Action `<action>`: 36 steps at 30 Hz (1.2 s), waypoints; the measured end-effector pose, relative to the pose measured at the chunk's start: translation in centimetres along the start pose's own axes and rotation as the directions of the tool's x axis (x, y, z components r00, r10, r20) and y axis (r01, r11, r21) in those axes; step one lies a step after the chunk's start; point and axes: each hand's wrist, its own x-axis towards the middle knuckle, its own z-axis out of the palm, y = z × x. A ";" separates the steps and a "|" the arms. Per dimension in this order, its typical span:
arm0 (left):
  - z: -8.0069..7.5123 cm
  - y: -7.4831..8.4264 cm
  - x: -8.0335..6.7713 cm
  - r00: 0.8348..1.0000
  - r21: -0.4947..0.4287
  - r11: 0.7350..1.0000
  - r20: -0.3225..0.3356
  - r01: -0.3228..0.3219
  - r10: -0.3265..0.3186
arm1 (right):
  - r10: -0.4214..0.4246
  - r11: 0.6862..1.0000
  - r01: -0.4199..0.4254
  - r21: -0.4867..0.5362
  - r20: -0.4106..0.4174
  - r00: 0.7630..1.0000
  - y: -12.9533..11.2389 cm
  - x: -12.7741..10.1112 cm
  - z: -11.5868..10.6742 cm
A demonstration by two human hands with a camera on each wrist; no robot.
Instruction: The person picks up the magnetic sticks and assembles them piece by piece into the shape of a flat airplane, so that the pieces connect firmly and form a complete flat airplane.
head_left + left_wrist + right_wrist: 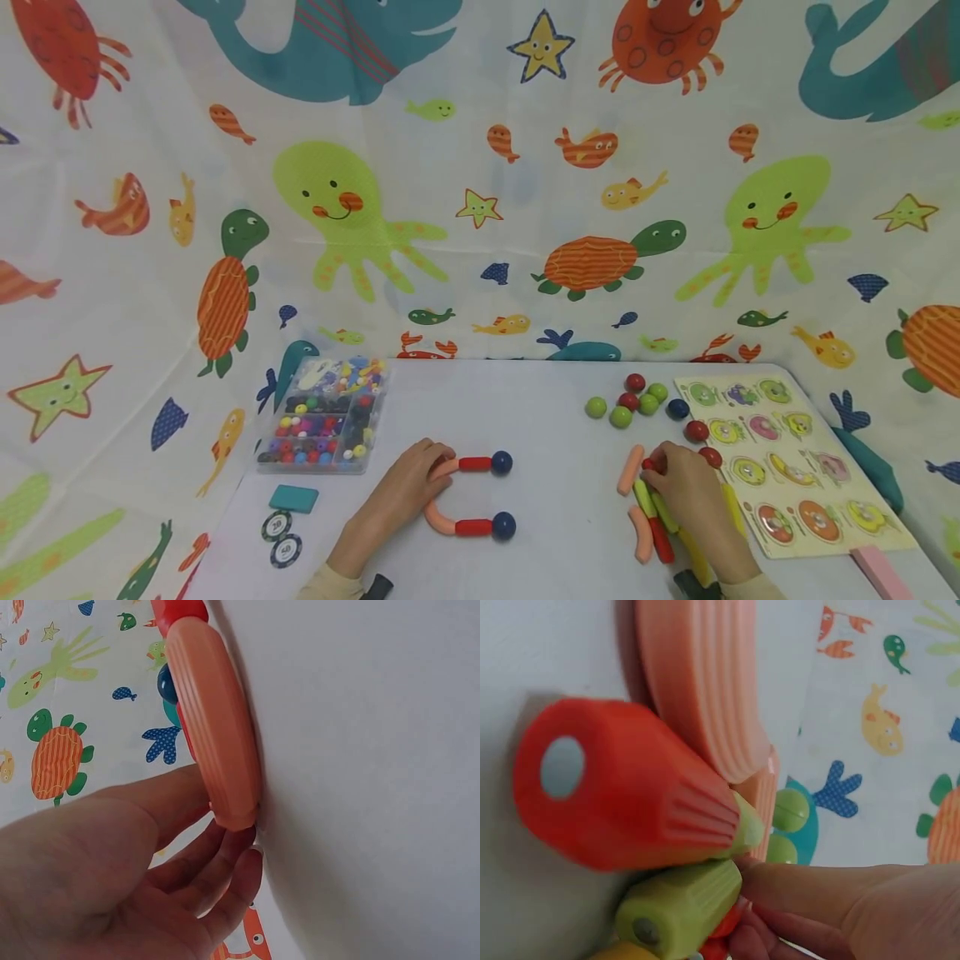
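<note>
My left hand grips a peach curved magnetic rod at the left of a U shape lying on the table. Two red rods extend from its peach ends, each tipped with a dark blue ball. On the right, my right hand reaches into a pile of rods and pinches a small red rod, mostly hidden by the fingers. Right beside those fingers lie green rods, another red rod and peach rods. Yellow rods lie partly under the hand.
Green, red and blue balls sit behind the rod pile. A wooden fruit puzzle board lies at right, with a pink block at its near edge. At left are a bead box, a teal block and two chips.
</note>
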 end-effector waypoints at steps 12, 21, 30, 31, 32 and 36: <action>-0.1 -0.1 0.1 1.000 -0.015 1.000 0.013 0.011 -0.011 | 0.021 0.999 -0.021 0.039 -0.013 1.000 0.4 0.3 0.5; 0.0 0.0 0.3 1.000 -0.009 1.000 0.009 0.008 -0.008 | -0.007 0.985 0.023 0.170 -0.094 0.996 -0.5 0.5 0.0; 0.0 0.6 0.9 0.999 -0.036 0.999 0.021 -0.024 0.025 | -0.071 0.936 0.092 0.339 -0.073 0.995 -6.1 1.4 2.5; 0.0 0.7 1.1 0.999 -0.034 0.999 0.023 -0.024 0.025 | -0.078 0.928 0.098 0.359 -0.070 0.995 -6.8 1.6 2.9; 0.0 0.8 1.2 0.999 -0.032 0.999 0.024 -0.028 0.029 | -0.085 0.922 0.104 0.372 -0.068 0.994 -7.5 1.8 3.4; 0.1 1.0 1.6 0.999 -0.021 0.999 0.023 -0.043 0.043 | -0.107 0.903 0.129 0.410 -0.076 0.991 -9.6 2.7 5.0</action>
